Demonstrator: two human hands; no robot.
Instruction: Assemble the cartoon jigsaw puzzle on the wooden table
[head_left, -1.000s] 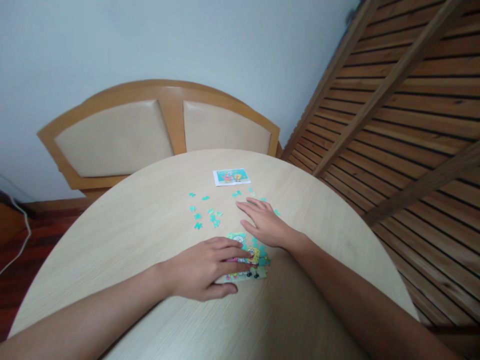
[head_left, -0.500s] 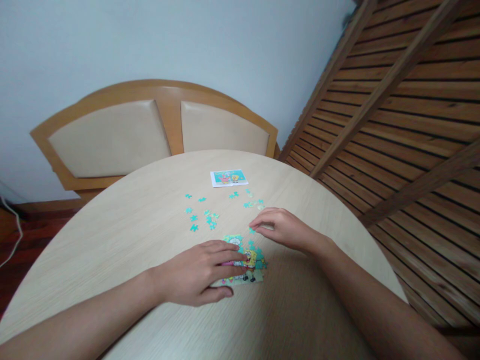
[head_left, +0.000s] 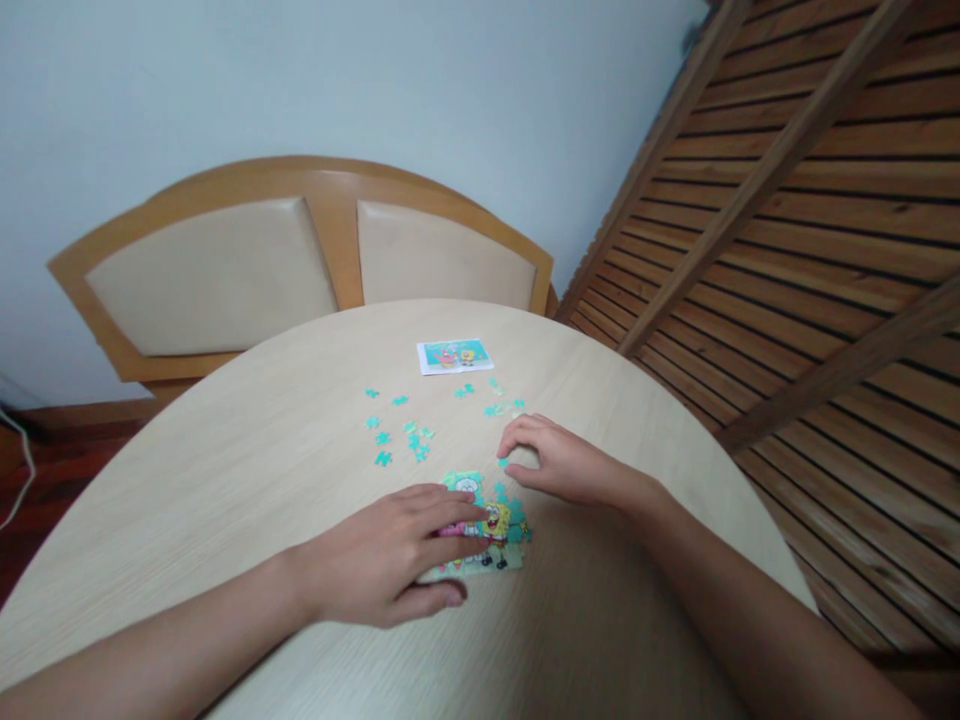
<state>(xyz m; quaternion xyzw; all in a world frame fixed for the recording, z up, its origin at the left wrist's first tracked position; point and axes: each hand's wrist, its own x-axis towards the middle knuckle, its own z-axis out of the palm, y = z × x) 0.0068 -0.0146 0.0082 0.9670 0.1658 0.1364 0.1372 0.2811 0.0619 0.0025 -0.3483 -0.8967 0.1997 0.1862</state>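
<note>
A partly built cartoon jigsaw (head_left: 491,520) lies on the round pale wooden table (head_left: 262,480). My left hand (head_left: 390,565) rests flat on the jigsaw's left part, fingers stretched out over it. My right hand (head_left: 559,462) sits just right of the jigsaw's top edge, fingers curled in a pinch on the table; a small teal piece (head_left: 502,462) shows at its fingertips. Loose teal pieces (head_left: 401,437) lie scattered farther back, with more pieces (head_left: 504,407) beyond my right hand.
A small reference picture (head_left: 454,355) lies near the table's far edge. A wooden bench back with beige padded panels (head_left: 300,265) stands behind the table against a pale wall. A slatted wooden wall (head_left: 810,220) runs along the right.
My right hand drew back from lying flat among the far loose pieces and curled into a pinch beside the jigsaw's top edge. My left hand stayed on the jigsaw.
</note>
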